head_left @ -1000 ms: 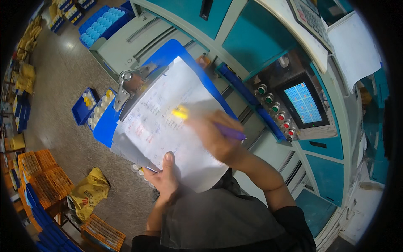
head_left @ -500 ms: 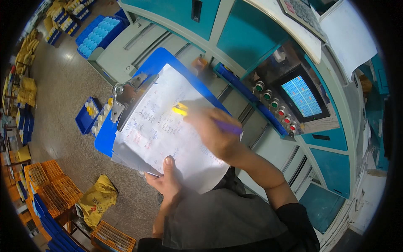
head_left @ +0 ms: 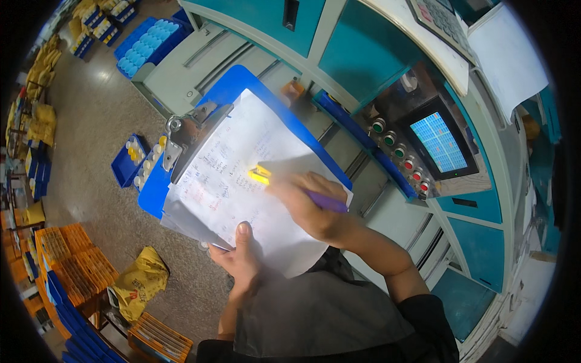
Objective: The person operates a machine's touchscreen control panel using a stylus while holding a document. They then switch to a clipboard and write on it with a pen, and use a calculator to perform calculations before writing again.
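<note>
A blue clipboard (head_left: 242,81) with a metal clip (head_left: 180,136) at its left end lies tilted across the middle of the view. White sheets of paper (head_left: 242,218) with handwritten marks are under the clip. My left hand (head_left: 242,260) grips the near edge of the clipboard, thumb on top of the paper, fingers hidden beneath. Over the sheet, my right hand (head_left: 305,202) is closed around a pen-like tool (head_left: 327,201). Its purple end sticks out behind the hand, and a yellow part shows at the fingertips over the writing. Whether the tip touches the paper, I cannot tell.
A teal machine with a screen (head_left: 439,142) and green and red buttons (head_left: 399,151) stands at right. A calculator (head_left: 442,24) lies above it. Blue crates (head_left: 124,166), orange trays (head_left: 78,260) and a yellow bag (head_left: 142,284) are on the left.
My right hand and the tool have moved slightly down and to the right over the sheet. The left hand keeps its hold. The surroundings have shifted a little in view.
</note>
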The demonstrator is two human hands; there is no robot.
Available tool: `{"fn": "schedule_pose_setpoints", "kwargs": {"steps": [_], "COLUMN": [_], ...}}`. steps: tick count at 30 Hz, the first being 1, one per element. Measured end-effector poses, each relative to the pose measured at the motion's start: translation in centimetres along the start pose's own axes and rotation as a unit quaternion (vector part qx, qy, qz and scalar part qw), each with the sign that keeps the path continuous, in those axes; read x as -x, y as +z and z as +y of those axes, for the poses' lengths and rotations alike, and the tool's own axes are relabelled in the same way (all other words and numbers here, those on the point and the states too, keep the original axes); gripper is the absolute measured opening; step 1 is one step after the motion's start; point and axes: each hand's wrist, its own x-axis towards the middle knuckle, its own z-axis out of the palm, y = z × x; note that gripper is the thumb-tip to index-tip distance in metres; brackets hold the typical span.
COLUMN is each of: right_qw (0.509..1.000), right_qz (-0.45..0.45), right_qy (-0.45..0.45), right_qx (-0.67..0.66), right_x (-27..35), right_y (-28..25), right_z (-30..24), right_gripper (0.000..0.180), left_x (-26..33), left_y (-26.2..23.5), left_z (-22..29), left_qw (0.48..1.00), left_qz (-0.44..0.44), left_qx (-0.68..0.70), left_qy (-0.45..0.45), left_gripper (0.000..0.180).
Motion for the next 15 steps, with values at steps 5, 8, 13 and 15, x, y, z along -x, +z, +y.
{"fn": "schedule_pose_setpoints", "kwargs": {"steps": [5,8,13,15], "right_qw": [1.000,1.000,0.998,0.996], "right_qz": [0.013,0.007,-0.004,0.039], "right_qy": [-0.007,-0.025,-0.055,-0.074], "right_qx": [-0.011,0.009,0.037,0.014], "right_x": [-0.1,-0.3,-0.5,-0.4], "right_y": [0.0,0.4,0.3,0.1], "right_z": [-0.3,-0.2,0.2,0.2], "right_gripper": [0.029,0.033,0.034,0.031], "left_x": [0.3,0.1,-0.1,-0.1], "left_y": [0.8,1.1,0.7,0.3], "left_z": [0.5,0.9,0.8,0.7], "left_qw": [0.999,0.999,0.998,0.996], "left_qz": [-0.012,-0.015,-0.037,-0.050], "left_qx": [0.030,0.035,0.055,0.075], "left_qy": [0.012,0.014,-0.011,-0.016], "left_gripper": [0.046,0.047,0.048,0.048]}}
